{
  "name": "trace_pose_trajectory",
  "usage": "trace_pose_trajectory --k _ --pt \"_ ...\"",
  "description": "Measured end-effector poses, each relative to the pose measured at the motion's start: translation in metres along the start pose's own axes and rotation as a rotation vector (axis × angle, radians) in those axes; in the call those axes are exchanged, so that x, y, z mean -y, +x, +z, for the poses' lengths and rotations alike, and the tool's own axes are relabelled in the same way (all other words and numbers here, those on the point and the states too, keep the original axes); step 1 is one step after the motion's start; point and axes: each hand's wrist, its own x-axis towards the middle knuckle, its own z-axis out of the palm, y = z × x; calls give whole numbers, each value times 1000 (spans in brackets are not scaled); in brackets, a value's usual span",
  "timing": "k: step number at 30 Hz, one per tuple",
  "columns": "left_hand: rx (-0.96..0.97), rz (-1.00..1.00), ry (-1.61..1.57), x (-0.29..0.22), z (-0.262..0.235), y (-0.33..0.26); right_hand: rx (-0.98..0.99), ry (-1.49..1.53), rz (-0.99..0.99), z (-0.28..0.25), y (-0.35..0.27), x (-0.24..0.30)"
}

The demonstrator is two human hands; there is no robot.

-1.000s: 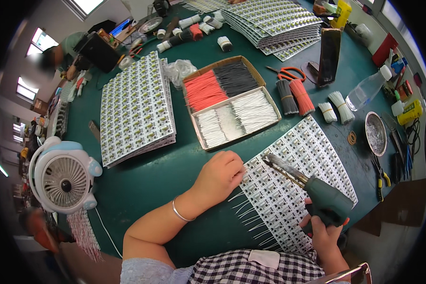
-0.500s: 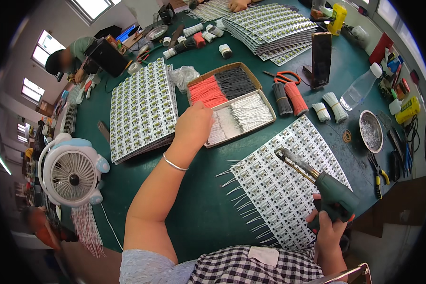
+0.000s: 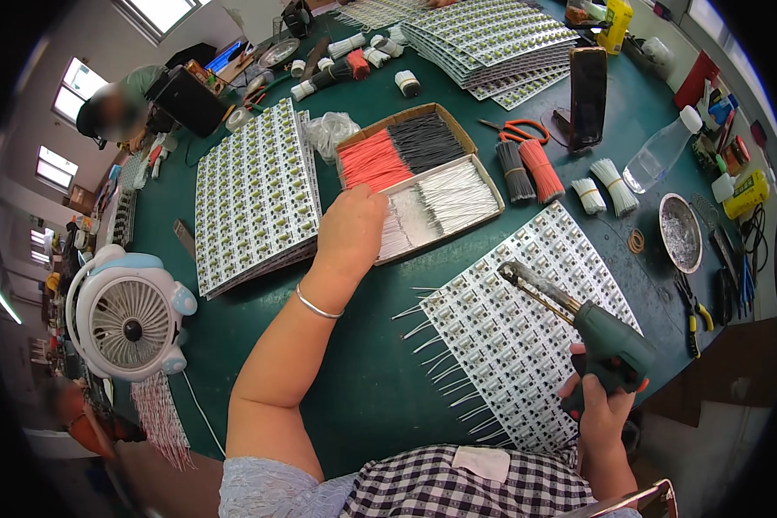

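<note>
Left hand (image 3: pixel 351 226) at the wire box (image 3: pixel 447 235), right hand (image 3: pixel 603 410) around a green soldering gun (image 3: pixel 617 338).

At far left a white-and-blue fan (image 3: pixel 129 324) faces the person, probably for airflow; then a stack of white panels (image 3: pixel 259 198) lies beside the box on the surface (image 3: pixel 363 380), apparently set aside for working room. The left hand covers part of the left white compartment; its fingertips are hidden, so I cannot tell whether they pinch anything. Red wires (image 3: pixel 373 160), black wires (image 3: pixel 427 140) and white wires (image 3: pixel 459 194) lie separately, likely for easy picking. Further right, the circuit panel (image 3: pixel 492 337) lies slanted, wire ends jutting from its left edge. The right hand grips the gun, tip above the panel, presumably kept close to the joints.
</note>
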Motion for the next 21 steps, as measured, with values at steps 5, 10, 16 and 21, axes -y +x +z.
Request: trace_pose_trajectory --k 5,10,16,21 --pt "-63 49 -25 -2 -2 -2 -40 -28 16 4 0 2" --pt "-180 103 -93 -5 -15 -7 -73 -57 28 5 -1 1" --pt "-224 18 -377 -19 -35 -50 -15 7 29 2 3 0" --pt "-82 -364 -1013 -35 -26 -101 20 -12 46 -1 -1 1"
